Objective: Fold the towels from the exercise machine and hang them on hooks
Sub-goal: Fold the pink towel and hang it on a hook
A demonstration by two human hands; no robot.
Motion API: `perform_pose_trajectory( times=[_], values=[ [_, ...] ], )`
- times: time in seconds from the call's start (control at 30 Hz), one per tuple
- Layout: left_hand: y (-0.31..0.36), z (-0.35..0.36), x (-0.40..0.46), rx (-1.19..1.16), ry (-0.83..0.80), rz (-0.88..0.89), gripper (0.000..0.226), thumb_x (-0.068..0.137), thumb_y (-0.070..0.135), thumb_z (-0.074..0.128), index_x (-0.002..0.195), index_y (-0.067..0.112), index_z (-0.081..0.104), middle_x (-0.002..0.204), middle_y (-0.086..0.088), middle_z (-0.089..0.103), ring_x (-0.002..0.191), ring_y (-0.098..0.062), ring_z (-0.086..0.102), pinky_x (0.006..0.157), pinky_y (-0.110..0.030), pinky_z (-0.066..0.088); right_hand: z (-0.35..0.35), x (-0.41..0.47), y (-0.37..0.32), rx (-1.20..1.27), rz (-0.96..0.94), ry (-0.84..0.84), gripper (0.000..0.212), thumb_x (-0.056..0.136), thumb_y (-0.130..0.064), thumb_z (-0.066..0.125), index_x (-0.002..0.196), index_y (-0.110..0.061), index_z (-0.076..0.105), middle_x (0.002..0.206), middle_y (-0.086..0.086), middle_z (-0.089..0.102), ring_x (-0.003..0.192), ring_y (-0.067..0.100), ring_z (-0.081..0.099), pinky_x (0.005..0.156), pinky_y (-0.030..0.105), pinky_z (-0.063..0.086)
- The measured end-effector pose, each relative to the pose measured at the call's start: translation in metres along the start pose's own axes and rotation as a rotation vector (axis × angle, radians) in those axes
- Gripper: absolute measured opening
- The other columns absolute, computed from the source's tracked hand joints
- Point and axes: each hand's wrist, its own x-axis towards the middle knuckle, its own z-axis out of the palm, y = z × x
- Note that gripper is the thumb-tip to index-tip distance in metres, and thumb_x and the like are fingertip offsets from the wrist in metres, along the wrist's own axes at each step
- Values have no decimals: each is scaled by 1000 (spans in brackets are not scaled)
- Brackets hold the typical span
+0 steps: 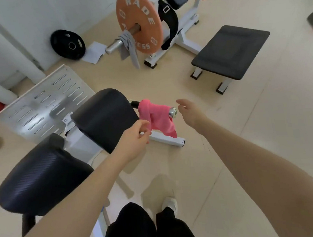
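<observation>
Pink terry cloth, a small pink towel (pixel 156 116), hangs bunched over the chrome-capped handle bar (pixel 172 112) of the nearer exercise machine (pixel 103 118), and it lies right between the two reaching hands. The left hand (pixel 134 137) hovers just short of the towel's lower left fold, fingers loosely curled with thumb and forefinger drawing toward a pinch, yet holding nothing as far as the view shows; whether a fingertip already brushes the cloth is hard to tell. The right hand (pixel 191 113) is just beside the bar's chrome end, on the far side of the towel from the left hand, fingers relaxed and spread, gripping nothing. Judging from this, the task is at its very start: this towel is still draped, unfolded, and not yet lifted. Farther out beyond both hands, a grey towel (pixel 129 47) dangles over the steel sleeve of a barbell next to an orange weight plate (pixel 138 20), untouched, so it looks like a second piece of work waiting. No hooks appear anywhere in view, so folding and hanging both remain, and the hanging spot must lie somewhere outside this view.
</observation>
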Motion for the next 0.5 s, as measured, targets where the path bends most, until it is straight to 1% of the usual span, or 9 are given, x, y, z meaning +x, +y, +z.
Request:
perform_pose_trajectory(
  times=[0.03,0.1,0.13,0.17,0.2,0.27,0.37,0.43,0.5],
  values=[
    [-2,4,10,-15,6,-14,26,94,18,47,119,22,50,95,11,59,77,-5,62,57,-5,41,2,14,3,-43,-17,-27,40,97,-14,35,136,-14,45,142,7,46,129,24,43,110,35,31],
    [-6,10,28,-39,13,-36,26,94,20,47,120,24,50,99,9,60,79,-5,61,61,-9,41,9,44,7,-140,-50,-97,40,98,-13,35,138,-14,43,143,8,45,123,23,46,107,33,32],
    [-9,12,36,-52,15,-50,25,94,20,47,119,24,50,101,9,60,80,-6,61,62,-11,41,14,59,8,-217,-62,-144,41,98,-13,35,139,-15,42,142,9,46,120,23,48,105,33,33],
    [-13,13,44,-64,17,-67,24,94,20,47,118,25,50,101,8,60,81,-6,62,63,-12,41,19,73,10,-324,-73,-201,42,97,-13,36,139,-15,40,142,9,46,121,25,48,105,34,35],
    [-16,13,51,-70,17,-85,24,94,20,47,117,26,51,101,8,60,82,-6,62,63,-12,41,25,86,12,-442,-86,-267,42,97,-14,37,138,-14,41,140,11,48,124,28,47,104,36,36],
    [-22,7,64,-67,21,-116,24,94,18,46,116,25,51,100,7,61,84,-10,63,65,-12,42,36,104,13,-641,-127,-365,36,93,-12,41,128,-8,51,129,16,54,120,32,50,96,34,39],
    [-26,-9,82,-55,33,-140,23,94,15,46,114,23,51,97,6,63,83,-10,63,67,-10,41,43,118,5,-792,-157,-359,33,86,-6,49,118,-4,60,120,17,58,112,31,55,88,29,41],
    [-24,-21,97,-45,17,-145,23,95,16,45,116,23,50,96,8,63,80,-4,62,64,-9,40,43,124,-1,-829,-135,-328,31,85,-3,50,114,0,61,116,19,60,108,32,57,85,30,43],
    [-18,-32,112,-28,-11,-142,24,95,17,45,119,22,50,94,10,61,80,-2,60,63,-10,39,43,125,-7,-860,-108,-337,29,87,-4,47,113,-1,59,115,19,61,107,33,57,83,32,44]
  ],
)
